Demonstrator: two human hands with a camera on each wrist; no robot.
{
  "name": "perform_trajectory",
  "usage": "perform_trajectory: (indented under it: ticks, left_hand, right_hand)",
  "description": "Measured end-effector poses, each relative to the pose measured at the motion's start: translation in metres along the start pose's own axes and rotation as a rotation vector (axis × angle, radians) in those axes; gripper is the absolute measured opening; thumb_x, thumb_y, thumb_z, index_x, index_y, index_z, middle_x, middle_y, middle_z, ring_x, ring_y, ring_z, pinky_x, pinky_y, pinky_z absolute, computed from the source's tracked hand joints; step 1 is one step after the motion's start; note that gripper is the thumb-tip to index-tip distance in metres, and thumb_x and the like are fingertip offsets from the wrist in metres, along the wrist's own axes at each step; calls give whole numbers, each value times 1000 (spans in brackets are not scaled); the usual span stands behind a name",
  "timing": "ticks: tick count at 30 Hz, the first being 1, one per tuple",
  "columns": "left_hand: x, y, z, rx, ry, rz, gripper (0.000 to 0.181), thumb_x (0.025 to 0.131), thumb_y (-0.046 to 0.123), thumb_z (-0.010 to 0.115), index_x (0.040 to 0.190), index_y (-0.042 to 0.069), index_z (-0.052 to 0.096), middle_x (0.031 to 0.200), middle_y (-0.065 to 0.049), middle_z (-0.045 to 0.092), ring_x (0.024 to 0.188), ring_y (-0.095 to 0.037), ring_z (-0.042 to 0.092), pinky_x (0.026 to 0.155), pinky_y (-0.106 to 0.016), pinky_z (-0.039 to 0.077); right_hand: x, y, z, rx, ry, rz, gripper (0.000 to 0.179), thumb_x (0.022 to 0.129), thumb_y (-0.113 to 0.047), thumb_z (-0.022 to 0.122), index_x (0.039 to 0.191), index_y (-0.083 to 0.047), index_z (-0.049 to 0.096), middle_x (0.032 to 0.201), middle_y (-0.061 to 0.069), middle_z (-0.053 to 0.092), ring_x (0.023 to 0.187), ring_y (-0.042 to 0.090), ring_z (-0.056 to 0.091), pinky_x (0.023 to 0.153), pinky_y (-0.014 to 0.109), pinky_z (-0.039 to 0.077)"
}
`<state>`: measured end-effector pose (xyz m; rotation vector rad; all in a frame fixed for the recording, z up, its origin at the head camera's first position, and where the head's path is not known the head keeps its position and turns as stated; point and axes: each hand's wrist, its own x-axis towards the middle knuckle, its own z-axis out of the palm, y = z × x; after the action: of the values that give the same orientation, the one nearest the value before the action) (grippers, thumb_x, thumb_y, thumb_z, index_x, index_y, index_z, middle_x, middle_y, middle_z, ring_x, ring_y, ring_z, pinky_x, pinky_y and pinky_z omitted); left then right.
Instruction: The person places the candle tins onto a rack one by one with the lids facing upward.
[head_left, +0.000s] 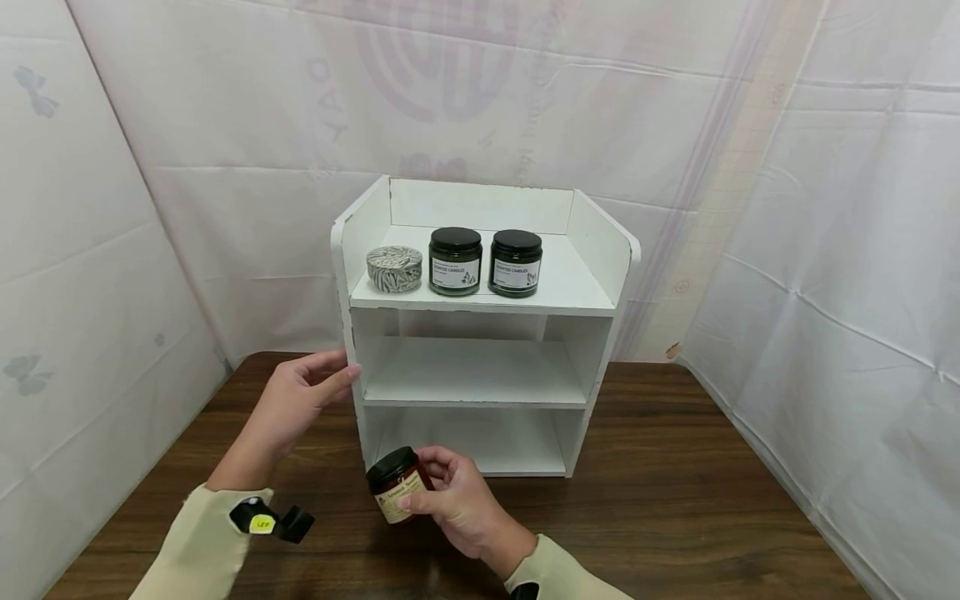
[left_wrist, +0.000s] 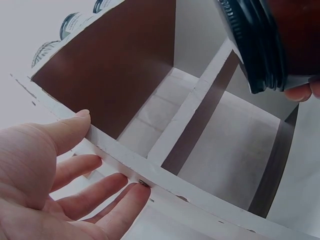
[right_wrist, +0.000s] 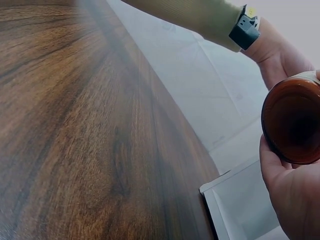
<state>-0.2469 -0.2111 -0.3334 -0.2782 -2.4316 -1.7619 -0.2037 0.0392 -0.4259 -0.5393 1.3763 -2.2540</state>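
My right hand (head_left: 468,508) grips an amber candle jar (head_left: 397,486) with a black lid and a cream label, tilted in front of the shelf's lower left corner. The right wrist view shows the jar's round glass base (right_wrist: 295,120). My left hand (head_left: 303,400) touches the left side panel of a white shelf unit (head_left: 472,398). In the left wrist view, the left thumb (left_wrist: 72,131) lies at the panel's front edge, and the other fingers rest along its outer face.
On the shelf's top stand a patterned round tin (head_left: 395,269) and two dark green candle jars, one in the middle (head_left: 455,262) and another to its right (head_left: 515,264). Beneath is a dark wooden table (head_left: 675,483), enclosed by white sheeting (head_left: 847,250).
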Motion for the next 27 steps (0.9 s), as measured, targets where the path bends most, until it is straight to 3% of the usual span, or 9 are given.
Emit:
perform_trajectory:
  ticks: [17, 27]
  left_hand:
    - [-1, 1, 1, -16, 7, 20, 59, 101, 35, 68, 145, -2, 55, 142, -26, 57, 101, 3, 68, 87, -19, 60]
    - [-2, 1, 1, -12, 5, 21, 59, 100, 35, 68, 145, -1, 55, 143, -26, 57, 102, 3, 67, 88, -20, 60]
  right_hand:
    - [-1, -3, 1, 24, 13, 57, 37, 79, 5, 71, 115, -3, 64, 103, 3, 71, 96, 14, 66, 84, 24, 59]
    - [-1, -3, 0, -1, 19, 20, 37, 79, 6, 73, 115, 0, 65, 101, 1, 72, 95, 13, 66, 83, 23, 59]
